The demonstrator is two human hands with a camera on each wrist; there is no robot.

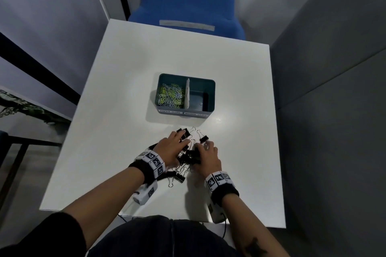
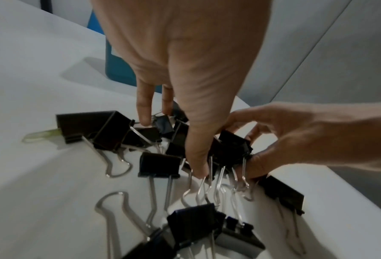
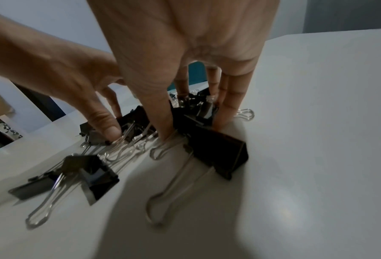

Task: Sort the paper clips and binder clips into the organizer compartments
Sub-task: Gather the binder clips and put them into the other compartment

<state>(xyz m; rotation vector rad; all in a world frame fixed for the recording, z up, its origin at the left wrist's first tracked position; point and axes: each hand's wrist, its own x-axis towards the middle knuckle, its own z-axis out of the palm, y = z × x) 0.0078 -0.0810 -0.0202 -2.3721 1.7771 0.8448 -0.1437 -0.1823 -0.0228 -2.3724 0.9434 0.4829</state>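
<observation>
Raking both hands (image 1: 189, 153) through binder clips (image 1: 189, 157) pointing every way.

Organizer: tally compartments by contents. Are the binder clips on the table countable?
Holding paper clips: 1, the left compartment
Holding no clips: 1, the right compartment
Total: 2
Binder clips: uncountable, tangled under left hand and right hand.

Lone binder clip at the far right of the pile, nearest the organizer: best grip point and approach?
Probably pinch the black body of that binder clip across its two flat sides, coming from above. It lies apart from the heap with its wire handles pointing toward the organizer; the looped wire looks thin and may swivel. The right hand is nearest.
</observation>
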